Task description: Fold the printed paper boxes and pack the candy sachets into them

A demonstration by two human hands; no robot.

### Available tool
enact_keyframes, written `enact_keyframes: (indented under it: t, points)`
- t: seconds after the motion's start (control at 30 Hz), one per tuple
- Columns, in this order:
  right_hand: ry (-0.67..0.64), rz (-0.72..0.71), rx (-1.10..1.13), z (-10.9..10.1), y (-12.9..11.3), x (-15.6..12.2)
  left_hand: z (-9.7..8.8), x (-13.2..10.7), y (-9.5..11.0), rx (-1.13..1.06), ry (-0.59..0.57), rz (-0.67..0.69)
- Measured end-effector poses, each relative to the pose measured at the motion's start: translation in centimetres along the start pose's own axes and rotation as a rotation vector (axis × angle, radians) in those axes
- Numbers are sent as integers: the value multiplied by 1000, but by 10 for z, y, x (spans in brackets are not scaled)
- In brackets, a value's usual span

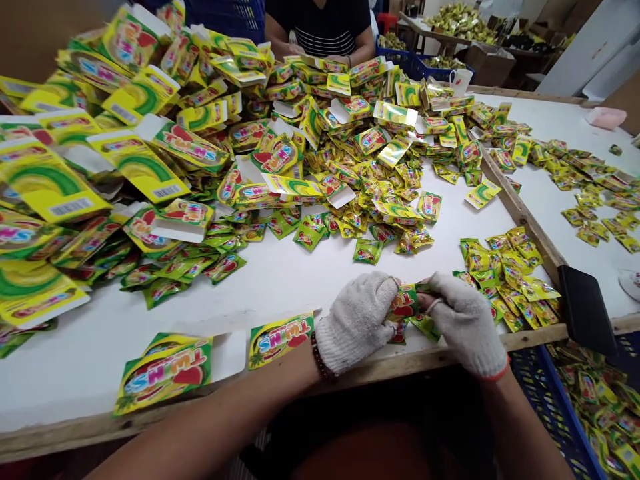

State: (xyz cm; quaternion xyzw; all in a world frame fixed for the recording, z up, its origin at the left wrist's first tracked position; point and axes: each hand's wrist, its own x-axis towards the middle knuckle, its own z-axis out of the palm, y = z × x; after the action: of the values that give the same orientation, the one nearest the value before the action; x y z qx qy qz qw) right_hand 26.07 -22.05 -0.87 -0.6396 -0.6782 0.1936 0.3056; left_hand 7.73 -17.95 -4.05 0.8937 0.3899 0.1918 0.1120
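Observation:
Both my hands wear white knit gloves and meet at the near edge of the white table. My left hand and my right hand are closed together on a small stack of green and yellow candy sachets. A few more sachets lie under my hands. To the right of my right hand lies a heap of loose sachets. Two flat yellow-green cartons lie to the left of my left hand.
A big pile of flat cartons and sachets covers the far and left table. A person in a striped top sits opposite. A black phone rests on the wooden divider. A blue crate holds sachets at lower right.

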Motion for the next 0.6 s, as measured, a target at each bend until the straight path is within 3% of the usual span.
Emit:
enact_keyframes:
  t: [0.13,0.33,0.43,0.53,0.6]
  points:
    - [-53,107,140,-6,-1,-4,-3,2,-2,10,20,34]
    - [-621,292,677,-3,-5,-13,-13,-7,-2,5,26,56]
    - [-769,279,856,8,-7,-19,-18,-20,1,45,17,88]
    - [-789,303,848,13,-8,-24,-22,-38,1,89,-51,20]
    - [-665,346,769,6,-3,-22,-25,-53,-6,156,-108,-40]
